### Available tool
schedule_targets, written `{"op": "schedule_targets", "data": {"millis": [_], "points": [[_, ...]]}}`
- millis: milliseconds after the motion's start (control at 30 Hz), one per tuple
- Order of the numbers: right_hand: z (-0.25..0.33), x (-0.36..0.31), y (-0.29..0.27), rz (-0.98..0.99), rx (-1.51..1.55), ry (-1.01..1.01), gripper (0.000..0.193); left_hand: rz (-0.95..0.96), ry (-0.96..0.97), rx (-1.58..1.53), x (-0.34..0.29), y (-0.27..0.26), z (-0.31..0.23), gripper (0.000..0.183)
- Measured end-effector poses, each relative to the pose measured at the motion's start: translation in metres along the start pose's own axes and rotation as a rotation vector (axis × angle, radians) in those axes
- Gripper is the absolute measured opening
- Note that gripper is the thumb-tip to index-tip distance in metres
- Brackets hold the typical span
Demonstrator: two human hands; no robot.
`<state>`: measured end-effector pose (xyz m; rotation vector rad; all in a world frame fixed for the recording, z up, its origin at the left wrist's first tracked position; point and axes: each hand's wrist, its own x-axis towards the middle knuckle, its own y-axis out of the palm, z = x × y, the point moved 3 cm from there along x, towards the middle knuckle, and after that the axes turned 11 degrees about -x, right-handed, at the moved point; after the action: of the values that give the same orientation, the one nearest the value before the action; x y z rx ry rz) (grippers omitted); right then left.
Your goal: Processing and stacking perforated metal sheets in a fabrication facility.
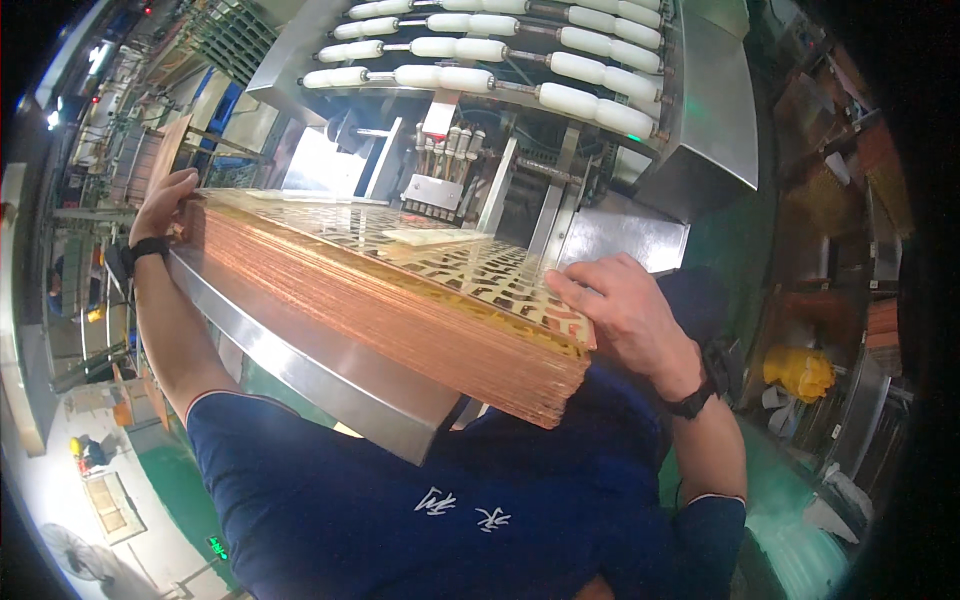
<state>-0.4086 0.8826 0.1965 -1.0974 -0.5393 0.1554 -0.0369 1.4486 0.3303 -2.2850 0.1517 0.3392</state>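
In front of my chest lies a thick stack of copper-edged panels point(380, 315). Its top sheet point(490, 275) has a yellowish pattern of dark and copper patches, like a printed circuit panel. A pale flat strip point(435, 238) rests across that sheet. My left hand point(162, 208) is closed around the stack's far left end, its fingers partly hidden behind the corner. At the right end, my right hand point(632, 308) grips the edge, fingers bent, with fingertips on the top sheet. Beneath the stack runs a shiny metal ledge point(300, 365).
Beyond the stack stands a machine with rows of white rollers point(450, 78) and a metal fitting with hoses point(437, 190). A steel side panel point(715, 110) juts out at the right. Racks with a yellow glove point(800, 372) stand farther right. A fan point(75, 552) is at lower left.
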Motion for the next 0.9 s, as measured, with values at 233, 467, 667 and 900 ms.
{"op": "schedule_targets", "data": {"millis": [233, 467, 667, 900], "points": [[-0.001, -0.002, 0.004, -0.038, 0.034, -0.003, 0.05, -0.018, -0.097, -0.009, -0.014, 0.002, -0.005, 0.066], [-0.032, 0.005, -0.007, -0.432, 0.217, 0.433, 0.033, -0.167, 0.009, -0.285, -0.031, 0.014, -0.015, 0.07], [-0.011, -0.005, -0.02, -0.377, 0.349, 0.537, 0.04, -0.086, -0.037, -0.027, -0.019, -0.014, 0.009, 0.068], [0.035, 0.002, -0.03, 0.043, 0.83, 0.163, 0.053, 0.033, -0.111, -0.168, -0.026, 0.002, -0.002, 0.07]]}}
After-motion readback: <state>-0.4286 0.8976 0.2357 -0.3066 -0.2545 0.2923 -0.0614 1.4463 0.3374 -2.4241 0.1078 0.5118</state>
